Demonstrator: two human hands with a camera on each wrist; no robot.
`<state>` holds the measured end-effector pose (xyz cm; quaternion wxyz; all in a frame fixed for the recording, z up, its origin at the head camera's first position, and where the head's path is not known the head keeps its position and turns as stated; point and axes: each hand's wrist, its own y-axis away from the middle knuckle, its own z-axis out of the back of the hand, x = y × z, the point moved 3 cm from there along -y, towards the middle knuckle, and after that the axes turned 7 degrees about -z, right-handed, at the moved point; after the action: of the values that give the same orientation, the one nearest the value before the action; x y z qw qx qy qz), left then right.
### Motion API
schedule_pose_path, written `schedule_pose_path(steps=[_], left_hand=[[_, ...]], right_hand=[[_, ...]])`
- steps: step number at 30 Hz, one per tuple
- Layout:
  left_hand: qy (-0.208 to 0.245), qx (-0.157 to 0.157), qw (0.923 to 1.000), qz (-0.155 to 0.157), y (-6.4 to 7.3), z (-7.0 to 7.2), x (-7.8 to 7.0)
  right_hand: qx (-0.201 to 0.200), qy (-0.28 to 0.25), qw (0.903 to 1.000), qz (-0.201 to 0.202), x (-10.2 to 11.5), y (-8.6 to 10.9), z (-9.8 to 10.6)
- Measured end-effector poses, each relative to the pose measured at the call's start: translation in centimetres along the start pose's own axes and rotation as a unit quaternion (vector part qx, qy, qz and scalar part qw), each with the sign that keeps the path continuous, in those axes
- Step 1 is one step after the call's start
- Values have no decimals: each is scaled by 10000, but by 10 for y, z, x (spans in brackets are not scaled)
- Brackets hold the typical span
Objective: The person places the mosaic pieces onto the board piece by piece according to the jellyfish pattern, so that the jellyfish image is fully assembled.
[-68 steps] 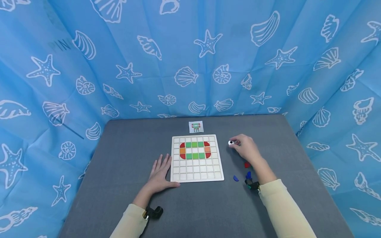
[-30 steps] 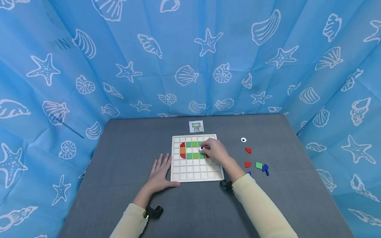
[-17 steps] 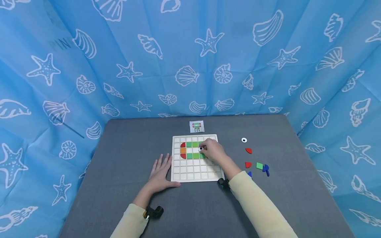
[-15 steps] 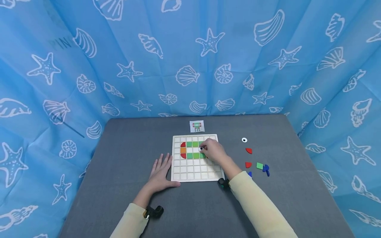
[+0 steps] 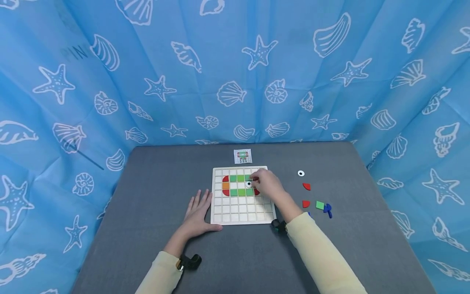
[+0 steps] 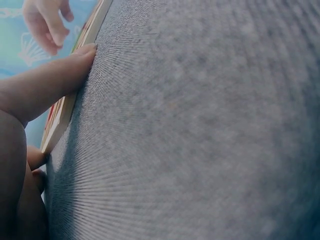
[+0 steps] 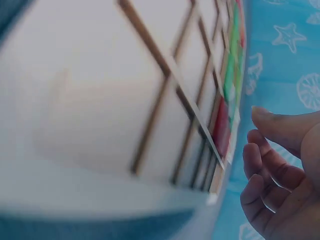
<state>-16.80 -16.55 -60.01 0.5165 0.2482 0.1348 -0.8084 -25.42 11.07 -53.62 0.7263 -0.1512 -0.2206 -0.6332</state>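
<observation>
A wooden grid board [image 5: 235, 210] lies on the grey table, bearing a ring of red, green and orange tiles around its upper half. Inside the ring, toward the right, a white disc with a black centre [image 5: 249, 184] sits in a cell. My right hand [image 5: 269, 185] hovers just right of that disc, covering some tiles; in the right wrist view its thumb [image 7: 280, 127] and loosely bent fingers hold nothing. Spread flat, my left hand [image 5: 196, 216] rests against the board's left edge and lower left corner. Its thumb [image 6: 60, 77] touches the board's side.
Right of the board lie another white disc [image 5: 301, 173], two red quarter-round pieces [image 5: 306, 186], a green square [image 5: 320, 205] and several blue pieces [image 5: 328, 208]. A small printed pattern card [image 5: 242, 156] lies behind the board. A blue shell-print curtain [image 5: 235, 73] surrounds the table.
My right hand carried the white disc from the right onto the board, let go of it inside the ring and drew slightly back to the right. The left hand stayed put.
</observation>
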Motion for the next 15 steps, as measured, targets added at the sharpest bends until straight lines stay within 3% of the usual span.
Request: schedule_pose_path(steps=[15], left_hand=[[-68, 144, 9998, 87, 0, 0, 0]], right_hand=[[-796, -389, 9948, -501, -57, 14, 50]])
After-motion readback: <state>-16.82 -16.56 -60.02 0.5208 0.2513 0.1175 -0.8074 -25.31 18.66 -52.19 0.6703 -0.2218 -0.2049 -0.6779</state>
